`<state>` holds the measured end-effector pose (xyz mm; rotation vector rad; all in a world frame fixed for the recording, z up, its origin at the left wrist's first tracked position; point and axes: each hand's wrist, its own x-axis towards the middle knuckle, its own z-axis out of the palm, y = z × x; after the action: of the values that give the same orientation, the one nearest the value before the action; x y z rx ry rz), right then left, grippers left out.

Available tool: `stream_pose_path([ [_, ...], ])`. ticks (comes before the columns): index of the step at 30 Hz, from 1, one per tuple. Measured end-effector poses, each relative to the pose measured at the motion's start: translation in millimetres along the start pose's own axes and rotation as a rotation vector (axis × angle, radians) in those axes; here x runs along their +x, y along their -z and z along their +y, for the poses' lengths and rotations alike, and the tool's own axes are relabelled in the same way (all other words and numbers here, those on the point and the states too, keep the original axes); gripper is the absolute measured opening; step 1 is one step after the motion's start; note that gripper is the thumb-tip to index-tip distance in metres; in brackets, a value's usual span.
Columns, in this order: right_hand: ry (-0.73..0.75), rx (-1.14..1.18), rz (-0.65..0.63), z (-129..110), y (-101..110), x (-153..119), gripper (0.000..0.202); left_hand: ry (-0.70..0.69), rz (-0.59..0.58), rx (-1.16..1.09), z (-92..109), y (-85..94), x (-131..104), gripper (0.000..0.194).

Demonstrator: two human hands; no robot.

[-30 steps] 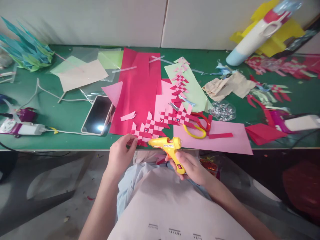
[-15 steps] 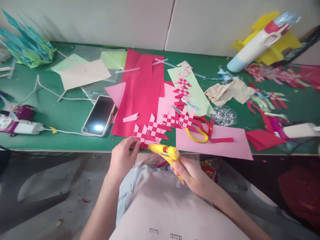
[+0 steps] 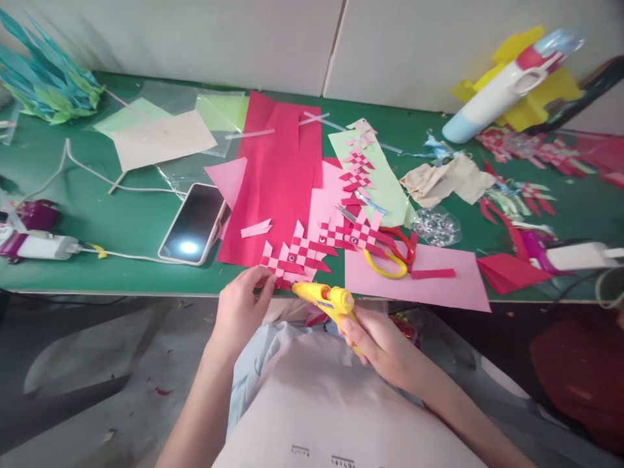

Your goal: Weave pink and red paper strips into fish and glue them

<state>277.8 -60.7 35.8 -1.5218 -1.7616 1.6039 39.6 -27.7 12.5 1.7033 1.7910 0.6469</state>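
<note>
While the right hand grips the yellow glue gun, the left hand pinches a checkered paper fish. That fish lies at the counter's front edge, just beside the nozzle.

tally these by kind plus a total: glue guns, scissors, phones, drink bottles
Glue gun: 1, yellow, in the right hand
Scissors: 1 pair, red and yellow handles
Phone: 1
Drink bottle: 1
Total: 4

Head-worn camera, facing forward and down, near green table
</note>
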Motion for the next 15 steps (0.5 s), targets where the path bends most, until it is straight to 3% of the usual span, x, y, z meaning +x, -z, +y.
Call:
stream_pose_path([
  [9,-0.031,0.005,-0.016,2.5,0.1,2.7,0.037,-0.037,0.025,0.014,-5.2,-2.6,0.0,0.018],
  [15,-0.092,0.244,-0.023,3.2,8.0,0.8,0.044,-0.042,0.037,0.016,-5.2,-3.6,0.4,0.017],
])
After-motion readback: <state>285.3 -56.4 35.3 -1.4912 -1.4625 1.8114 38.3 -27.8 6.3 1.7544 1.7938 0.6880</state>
